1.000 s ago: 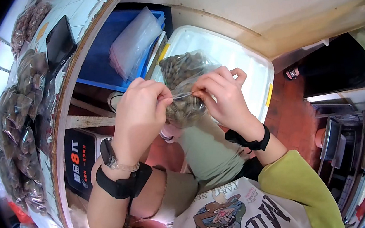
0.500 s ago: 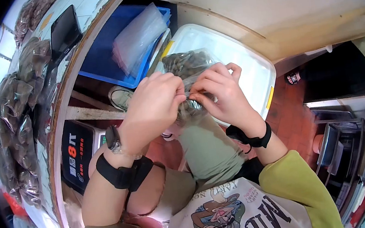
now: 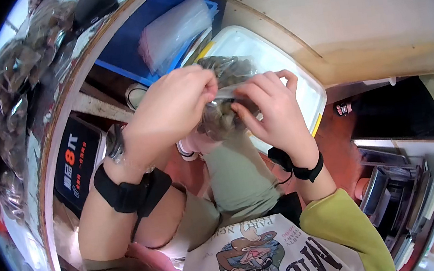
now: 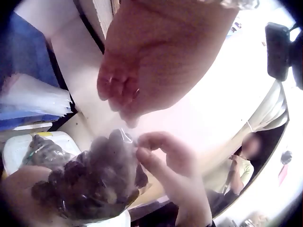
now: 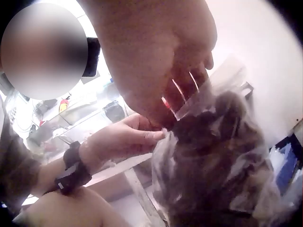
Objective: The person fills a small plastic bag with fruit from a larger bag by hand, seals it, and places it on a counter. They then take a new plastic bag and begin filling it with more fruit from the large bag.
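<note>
We have a white tub [image 3: 274, 52] ahead of the knees, with a blue crate [image 3: 121, 41] beside it and a second filled bag [image 4: 49, 151] set on the tub. Our own filled bag [image 3: 222, 121], clear plastic packed with dark, rounded lumps, hangs over the lap, just short of the tub and between the two hands. The left hand [image 3: 173, 108] has its fingers curled and pinches the plastic at the top; the right hand [image 3: 273, 104] pinches the same upper edge a little way across, thumb against fingers. Between them runs a strip of loose film [image 3: 227, 92] (whether it has a seal or waits for a knot, we cannot tell). We take the step to be working the bag's mouth closed, and to do it well we should keep both pinches at one height, so the load hangs straight and nothing slides toward one corner. We would ease the trapped air out first, draw the film taut without jerking, and let the fingertips bear on the plain edge alone, since thin plastic over lumps may split where it is stretched.
</note>
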The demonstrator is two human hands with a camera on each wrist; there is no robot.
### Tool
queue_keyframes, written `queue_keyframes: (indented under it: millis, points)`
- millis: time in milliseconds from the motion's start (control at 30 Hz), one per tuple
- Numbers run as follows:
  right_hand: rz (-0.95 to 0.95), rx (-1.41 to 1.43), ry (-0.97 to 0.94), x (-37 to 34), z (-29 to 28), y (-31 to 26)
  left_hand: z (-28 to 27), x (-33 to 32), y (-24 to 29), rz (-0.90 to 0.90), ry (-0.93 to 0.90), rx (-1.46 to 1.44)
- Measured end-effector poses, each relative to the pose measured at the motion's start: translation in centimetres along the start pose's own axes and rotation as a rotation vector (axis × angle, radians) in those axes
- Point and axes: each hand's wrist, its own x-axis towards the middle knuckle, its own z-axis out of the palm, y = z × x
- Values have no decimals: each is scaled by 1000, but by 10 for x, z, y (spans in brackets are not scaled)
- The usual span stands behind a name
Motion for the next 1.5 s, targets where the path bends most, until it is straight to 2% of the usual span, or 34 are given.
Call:
queue_keyframes:
  millis: [33,133,200,267,333,467,533,667,733,867,967,1500]
  points:
    - [-7,-33,11,4,1,-1,2,0,-1,-13,8,-4]
    - [-55,5,11,13,7,3,8,3,0,123,70,-34]
    - [-94,30,17,15,10,4,7,3,1,111,90,-79]
    - [-100,-85,63,13,10,3,6,2,2,105,105,-124]
    - [-65,-75,66,10,13,0,7,0,1,50,120,-54]
    - [-14,13,105,3,17,2,10,1,-1,86,50,14]
    - [-48,23,118,4,13,3,15,1,2,195,127,193]
    - [-59,-3,171,3,13,2,17,3,10,211,98,275]
    - [-32,-66,172,-1,15,-2,20,4,9,396,241,311]
    - [65,-256,207,-13,14,-5,18,2,10,416,233,344]
    - [20,-390,213,-17,15,-5,18,4,12,443,251,316]
    - [-49,-539,112,-36,9,34,13,-2,5,416,249,275]
